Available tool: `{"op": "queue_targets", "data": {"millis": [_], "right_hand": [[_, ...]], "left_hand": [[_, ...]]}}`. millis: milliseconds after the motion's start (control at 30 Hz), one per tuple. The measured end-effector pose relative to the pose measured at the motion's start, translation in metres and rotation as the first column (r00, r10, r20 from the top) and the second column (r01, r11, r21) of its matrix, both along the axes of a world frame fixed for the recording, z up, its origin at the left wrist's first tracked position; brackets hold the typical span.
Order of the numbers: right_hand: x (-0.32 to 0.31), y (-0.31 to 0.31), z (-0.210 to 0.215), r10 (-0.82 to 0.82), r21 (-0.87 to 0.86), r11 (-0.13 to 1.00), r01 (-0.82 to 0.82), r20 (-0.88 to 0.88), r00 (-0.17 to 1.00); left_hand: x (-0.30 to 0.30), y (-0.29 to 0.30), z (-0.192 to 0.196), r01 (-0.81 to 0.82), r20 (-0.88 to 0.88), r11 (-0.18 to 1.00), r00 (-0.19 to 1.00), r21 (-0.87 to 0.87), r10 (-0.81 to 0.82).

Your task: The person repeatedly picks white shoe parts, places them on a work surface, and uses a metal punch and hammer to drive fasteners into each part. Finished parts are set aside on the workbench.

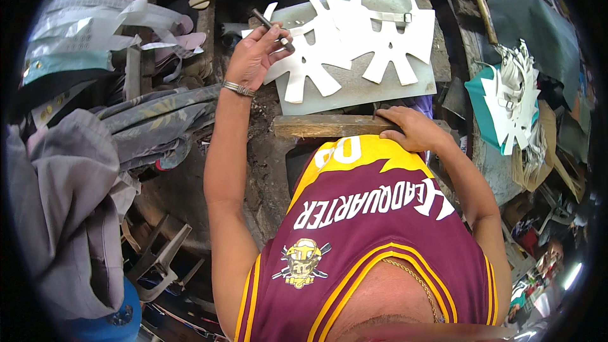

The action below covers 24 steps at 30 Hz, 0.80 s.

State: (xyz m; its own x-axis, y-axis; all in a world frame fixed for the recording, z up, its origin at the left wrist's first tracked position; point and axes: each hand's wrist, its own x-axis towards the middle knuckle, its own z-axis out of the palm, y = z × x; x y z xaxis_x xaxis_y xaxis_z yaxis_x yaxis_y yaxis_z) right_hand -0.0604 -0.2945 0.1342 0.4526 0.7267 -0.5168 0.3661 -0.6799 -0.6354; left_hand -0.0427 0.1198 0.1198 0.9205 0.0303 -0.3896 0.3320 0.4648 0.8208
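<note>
My left hand (253,57) is closed round a dark rod-shaped tool (265,21) with a pale section near its lower end; its exact kind is unclear. It hovers by the left edge of a grey-white board (342,100). On the board lie two white sandal uppers (394,49) with splayed strips. A narrow strap with a small metal buckle (406,18) crosses the right one. The left upper (305,66) is nearest the tool. My right hand (415,128) grips the right end of a wooden bar (326,126) at the board's near side, thumb below and fingers over it.
A bundle of white cut uppers (512,101) hangs on the right beside teal material. Strips of silvery material (82,28) are piled at far left. Below them lie patterned cloth (158,117) and grey trousers (76,202). A plastic chair (166,259) stands at lower left.
</note>
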Motion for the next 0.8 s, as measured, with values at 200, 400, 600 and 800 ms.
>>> {"op": "queue_targets", "data": {"millis": [200,400,600,800], "right_hand": [[0.002,-0.013,0.004,-0.074,0.149,0.986,0.073,0.000,0.997],[0.012,-0.067,0.032,-0.420,0.216,0.844,0.491,-0.304,0.855],[0.010,-0.076,0.040,-0.548,0.463,0.402,0.790,-0.570,0.612],[0.013,-0.059,0.054,-0.669,0.540,0.235,0.808,-0.513,0.538]], "left_hand": [[0.004,-0.001,0.008,-0.032,0.023,0.998,0.999,0.055,0.030],[0.020,-0.006,0.011,0.005,0.005,0.986,1.000,0.168,-0.005],[0.044,-0.060,-0.002,0.025,0.044,0.991,0.999,0.128,-0.031],[0.070,-0.131,-0.014,0.101,0.167,0.959,0.975,0.265,-0.149]]}}
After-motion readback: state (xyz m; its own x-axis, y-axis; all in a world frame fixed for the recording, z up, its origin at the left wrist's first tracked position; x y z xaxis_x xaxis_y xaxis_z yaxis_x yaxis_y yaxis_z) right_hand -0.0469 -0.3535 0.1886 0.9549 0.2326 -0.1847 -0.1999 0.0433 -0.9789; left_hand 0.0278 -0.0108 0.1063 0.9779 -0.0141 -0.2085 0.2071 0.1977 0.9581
